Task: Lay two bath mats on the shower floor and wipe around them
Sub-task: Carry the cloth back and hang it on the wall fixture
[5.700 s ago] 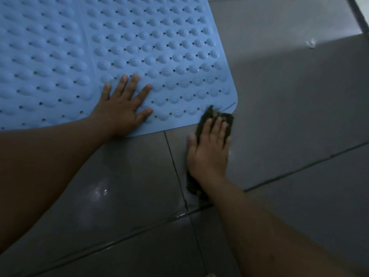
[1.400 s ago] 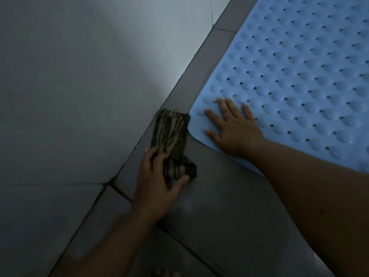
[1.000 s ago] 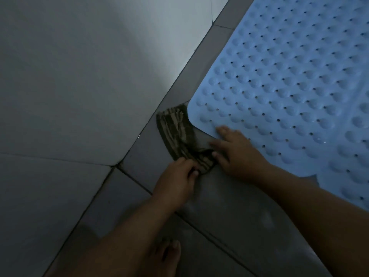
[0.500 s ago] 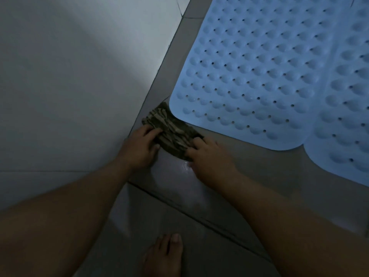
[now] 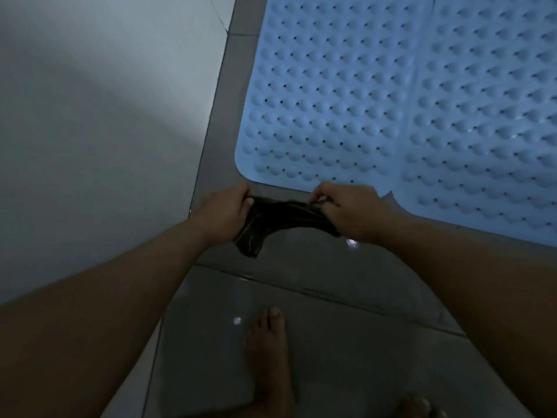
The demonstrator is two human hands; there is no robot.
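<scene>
Grey tiled floor (image 5: 346, 342) meets a white wall (image 5: 105, 116); two blue mats (image 5: 331, 101) adjoin; left hand (image 5: 223, 211) and right hand (image 5: 352, 212) pinch a dark cloth (image 5: 280, 220) taut; bare foot (image 5: 268, 357) below.

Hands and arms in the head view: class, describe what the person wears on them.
Nothing shows on either. The left hand and right hand are bare, without gloves, rings or watch. Both forearms are uncovered to the picture's edge, with no sleeve in view. The dim light hides finer marks.

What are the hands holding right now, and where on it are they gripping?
Both hands grip the dark striped cloth: the left hand pinches its left end, the right hand its right end, stretching it above the floor.
</scene>
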